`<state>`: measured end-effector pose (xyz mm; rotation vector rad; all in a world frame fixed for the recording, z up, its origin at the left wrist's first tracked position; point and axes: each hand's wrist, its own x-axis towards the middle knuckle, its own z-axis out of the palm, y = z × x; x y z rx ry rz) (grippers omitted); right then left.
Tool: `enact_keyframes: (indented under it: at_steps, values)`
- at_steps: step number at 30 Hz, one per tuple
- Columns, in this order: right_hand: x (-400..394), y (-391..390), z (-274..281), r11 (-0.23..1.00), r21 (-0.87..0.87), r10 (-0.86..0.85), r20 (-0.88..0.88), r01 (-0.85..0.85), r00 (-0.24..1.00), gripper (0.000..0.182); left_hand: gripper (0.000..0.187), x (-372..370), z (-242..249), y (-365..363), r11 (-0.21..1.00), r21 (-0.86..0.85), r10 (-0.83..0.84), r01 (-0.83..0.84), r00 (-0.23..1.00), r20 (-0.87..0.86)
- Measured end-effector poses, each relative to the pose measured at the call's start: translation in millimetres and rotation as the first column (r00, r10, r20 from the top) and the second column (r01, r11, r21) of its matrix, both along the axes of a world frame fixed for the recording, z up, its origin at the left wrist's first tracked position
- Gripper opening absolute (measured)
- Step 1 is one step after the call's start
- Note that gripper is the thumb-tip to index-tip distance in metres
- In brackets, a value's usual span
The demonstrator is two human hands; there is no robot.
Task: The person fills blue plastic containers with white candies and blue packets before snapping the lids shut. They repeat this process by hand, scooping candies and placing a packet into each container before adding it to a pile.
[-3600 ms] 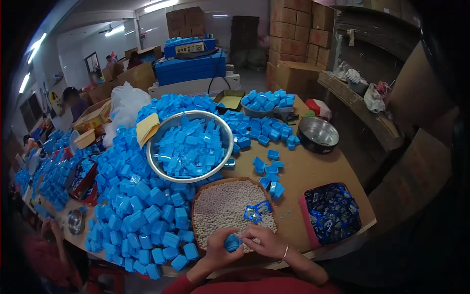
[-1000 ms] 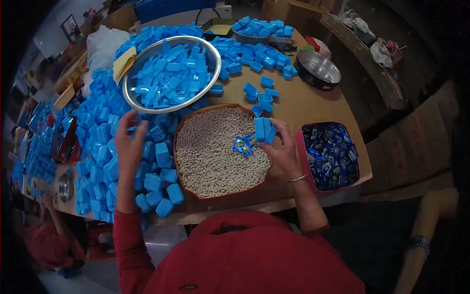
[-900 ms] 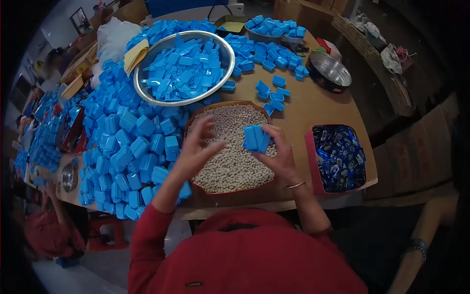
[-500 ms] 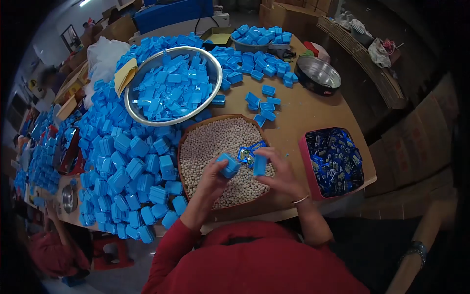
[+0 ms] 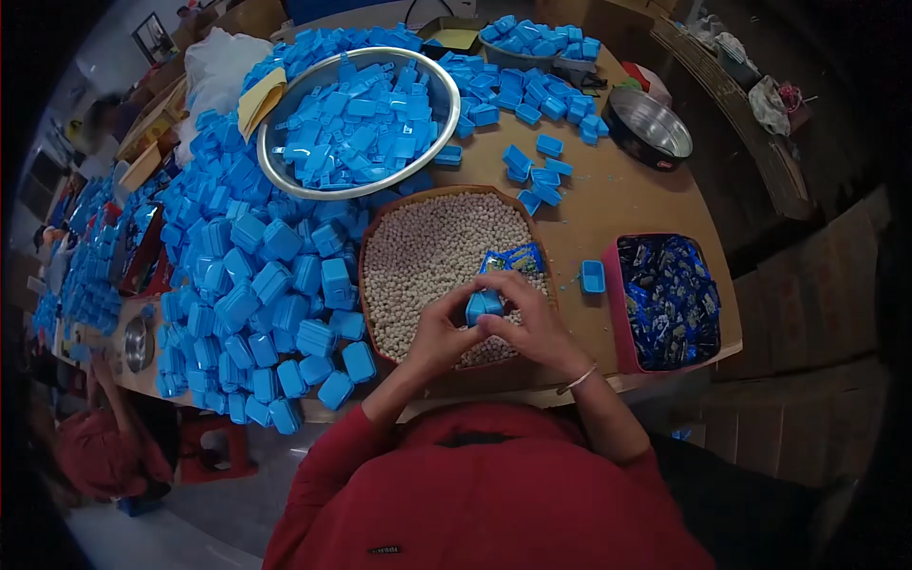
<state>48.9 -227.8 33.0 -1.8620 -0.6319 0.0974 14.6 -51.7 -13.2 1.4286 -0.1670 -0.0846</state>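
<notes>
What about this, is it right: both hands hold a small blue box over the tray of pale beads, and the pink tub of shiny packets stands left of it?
Only the side is wrong: the pink tub of shiny packets stands right of the tray of pale beads, the head view shows. The left hand and right hand hold a small blue box over them.

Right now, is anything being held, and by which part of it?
A small blue box, held around its outer edges by the fingers and thumbs of the left hand and right hand; the exact contact spots are partly hidden.
</notes>
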Motion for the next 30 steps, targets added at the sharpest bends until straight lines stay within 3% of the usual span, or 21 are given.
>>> enact_keyframes:
  at_steps: [2,4,5,6,8,10,12,15,16,17,19,20,21,22,24,25,26,28,30]
  values:
    - [-1,7,-9,0.997,0.007,0.073,0.035,-0.074,0.997,0.037,0.059,-3,1,3,1.000,0.004,-0.030,0.031,0.999,-0.044]
    - [-2,3,-16,0.997,0.071,0.054,-0.183,-0.041,0.982,0.032,0.058,-8,2,9,0.996,-0.066,-0.059,0.057,0.998,-0.022]
    - [-3,0,-19,0.995,0.100,0.047,-0.292,-0.018,0.955,0.030,0.058,-12,6,15,0.999,-0.034,-0.031,0.027,0.993,-0.114]
    - [0,-4,-21,0.993,0.093,-0.051,-0.194,0.070,0.980,0.029,0.057,-13,13,21,1.000,0.001,0.000,0.000,0.979,-0.203]
    - [11,-17,-21,0.965,0.103,-0.244,0.003,0.242,0.970,0.027,0.052,-11,5,34,0.993,0.008,0.115,-0.117,0.968,-0.224]
    - [31,-40,-11,0.862,-0.050,-0.450,0.381,0.504,0.808,0.026,0.045,-11,1,47,0.985,-0.047,0.151,-0.165,0.963,-0.224]
    - [58,-69,-20,0.792,-0.159,-0.413,0.571,0.589,0.709,0.023,0.043,-12,4,51,0.985,-0.052,0.146,-0.162,0.962,-0.232]
    - [90,-97,-57,0.781,-0.415,-0.294,0.414,0.466,0.862,0.022,0.043,-14,20,57,0.992,0.000,0.122,-0.126,0.965,-0.233]
    - [86,-86,-52,0.764,-0.346,-0.274,0.591,0.545,0.759,0.021,0.044,-14,21,59,0.992,0.010,0.128,-0.129,0.968,-0.214]
    - [81,-71,-38,0.808,-0.311,-0.251,0.585,0.500,0.771,0.021,0.048,-15,18,61,0.988,0.061,0.151,-0.143,0.976,-0.155]
    - [59,-33,-13,0.886,-0.251,-0.200,0.554,0.391,0.808,0.020,0.051,-11,11,68,0.889,0.381,0.224,-0.254,0.967,0.122]
    - [45,-15,-14,0.898,-0.361,-0.111,0.369,0.253,0.923,0.019,0.052,-16,8,70,0.794,0.518,0.217,-0.318,0.944,0.247]
    - [32,-1,-18,0.893,-0.440,-0.022,0.162,0.092,0.987,0.019,0.050,-17,12,68,0.740,0.552,0.223,-0.383,0.915,0.336]
    - [20,7,-25,0.756,-0.654,0.085,0.142,0.029,0.986,0.022,0.048,-21,16,70,0.683,0.629,0.179,-0.371,0.920,0.349]
    - [9,13,-25,0.650,-0.756,0.060,0.152,0.077,0.987,0.029,0.046,-28,23,72,0.554,0.760,0.076,-0.339,0.930,0.360]
    - [2,13,-25,0.585,-0.805,0.045,0.151,0.097,0.987,0.033,0.044,-30,21,75,0.555,0.777,0.003,-0.298,0.935,0.356]
    - [2,12,-23,0.587,-0.809,0.053,0.084,0.037,0.995,0.044,0.045,-34,21,75,0.531,0.809,-0.030,-0.250,0.949,0.313]
    - [-5,17,-29,0.712,-0.701,0.159,0.093,-0.049,0.983,0.043,0.044,-38,19,71,0.521,0.833,-0.066,-0.187,0.964,0.258]
    - [-16,31,-27,0.750,-0.655,0.167,0.046,-0.096,0.985,0.044,0.044,-36,16,65,0.532,0.826,-0.020,-0.189,0.972,0.235]
